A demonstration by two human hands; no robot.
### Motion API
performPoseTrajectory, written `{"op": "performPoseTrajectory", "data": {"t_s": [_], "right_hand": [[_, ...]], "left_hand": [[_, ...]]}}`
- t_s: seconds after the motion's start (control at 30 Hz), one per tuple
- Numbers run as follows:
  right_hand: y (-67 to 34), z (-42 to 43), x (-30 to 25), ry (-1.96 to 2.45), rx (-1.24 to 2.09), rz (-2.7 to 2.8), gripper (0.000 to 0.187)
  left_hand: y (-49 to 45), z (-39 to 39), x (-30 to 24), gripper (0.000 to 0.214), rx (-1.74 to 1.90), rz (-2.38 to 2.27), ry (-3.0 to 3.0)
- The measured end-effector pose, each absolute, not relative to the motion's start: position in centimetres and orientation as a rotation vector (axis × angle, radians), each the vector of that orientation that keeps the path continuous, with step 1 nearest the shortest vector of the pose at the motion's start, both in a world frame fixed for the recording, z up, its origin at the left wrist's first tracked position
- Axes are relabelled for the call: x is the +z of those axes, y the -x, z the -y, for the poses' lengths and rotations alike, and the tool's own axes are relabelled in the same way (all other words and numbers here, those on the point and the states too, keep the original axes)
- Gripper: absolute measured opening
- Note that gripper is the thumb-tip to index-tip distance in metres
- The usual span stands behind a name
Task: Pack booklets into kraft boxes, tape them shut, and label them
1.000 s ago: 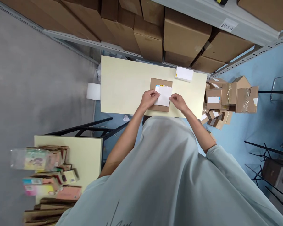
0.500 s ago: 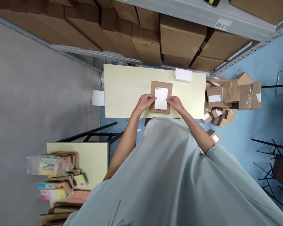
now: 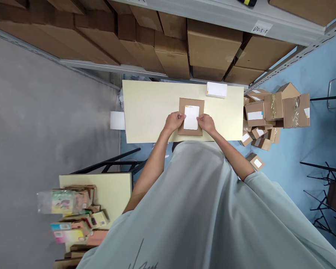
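Observation:
A flat brown cardboard parcel (image 3: 191, 102) lies on the pale yellow table (image 3: 148, 112) in front of me. A white label (image 3: 191, 117) sits flat on top of it. My left hand (image 3: 173, 122) has its fingers curled against the label's left edge. My right hand (image 3: 206, 123) is curled the same way against the right edge. Both hands rest on the parcel and press the label's sides.
A white stack of labels (image 3: 216, 89) lies at the table's far right. Taped small parcels (image 3: 268, 112) are piled on the blue floor to the right. Large cartons (image 3: 212, 45) fill the shelf behind. A second table (image 3: 112, 186) at lower left holds colourful packets (image 3: 70, 216).
The label was tilted and held above the parcel; now it lies straight and flat on it, with both hands lowered to its edges. The view has shifted slightly.

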State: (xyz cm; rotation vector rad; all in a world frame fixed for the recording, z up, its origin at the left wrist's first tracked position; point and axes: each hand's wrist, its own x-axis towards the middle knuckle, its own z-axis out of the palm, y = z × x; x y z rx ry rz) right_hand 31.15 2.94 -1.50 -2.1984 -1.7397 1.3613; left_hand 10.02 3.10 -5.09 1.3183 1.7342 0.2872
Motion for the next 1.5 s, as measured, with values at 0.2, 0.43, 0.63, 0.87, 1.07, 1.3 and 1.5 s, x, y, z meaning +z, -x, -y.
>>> {"op": "performPoseTrajectory", "data": {"t_s": [0.2, 0.43, 0.63, 0.87, 1.07, 1.3, 1.5], "right_hand": [[-30.7, -2.9, -0.9, 2.261, 1.322, 1.818, 0.023], [-30.1, -2.8, -0.6, 2.326, 1.262, 1.881, 0.024], [-29.8, -2.7, -0.7, 2.36, 1.243, 1.841, 0.021], [-29.6, -2.7, -0.9, 2.365, 1.267, 1.705, 0.015], [-29.4, -2.8, -0.8, 2.404, 1.268, 1.642, 0.013], [-29.4, -2.5, -0.9, 2.47, 1.262, 1.594, 0.014], [-29.5, 0.6, 0.0, 2.286, 1.01, 1.923, 0.038]], "left_hand": [[-10.8, -3.2, -4.3, 0.023, 0.177, -1.819, -1.37], [-11.5, -3.1, -3.8, 0.023, 0.128, -1.865, -1.401], [-12.5, -3.1, -3.5, 0.019, 0.079, -1.935, -1.359], [-12.4, -2.9, -3.9, 0.013, 0.099, -1.916, -1.332], [-11.5, -3.0, -4.1, 0.014, 0.098, -1.894, -1.374], [-10.2, -3.4, -3.8, 0.019, 0.057, -1.749, -1.419], [-9.1, -1.7, -3.3, 0.077, 0.085, -1.549, -1.531]]}}
